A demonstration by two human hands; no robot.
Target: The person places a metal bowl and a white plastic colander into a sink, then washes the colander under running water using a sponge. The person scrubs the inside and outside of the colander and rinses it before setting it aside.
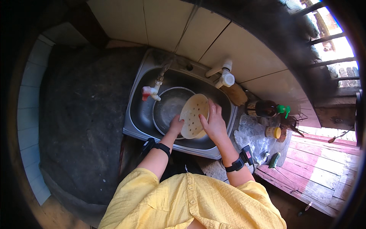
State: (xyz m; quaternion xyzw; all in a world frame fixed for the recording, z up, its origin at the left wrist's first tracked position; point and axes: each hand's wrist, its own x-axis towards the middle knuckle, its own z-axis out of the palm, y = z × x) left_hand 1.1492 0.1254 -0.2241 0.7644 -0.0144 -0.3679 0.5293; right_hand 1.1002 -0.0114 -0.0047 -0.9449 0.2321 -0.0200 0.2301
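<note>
A cream plastic colander (192,114) with round holes is tilted on its side above the sink. My left hand (176,125) grips its lower left edge. At the right rim is my right hand (214,122), its thumb over the holed face and its fingers along the edge. Behind and below the colander, a round metal basin (168,107) sits in the stainless steel sink (140,114), partly hidden. Above the basin hangs a white plastic tap (154,91) with a red handle.
A second white tap (226,78) juts from the tiled wall. To the right stand a brown pump bottle (261,108) with a green top and a yellow-lidded jar (271,132), beside clear plastic bags (253,137) and a green cucumber-like vegetable (274,160). A dark covered surface (83,120) lies left.
</note>
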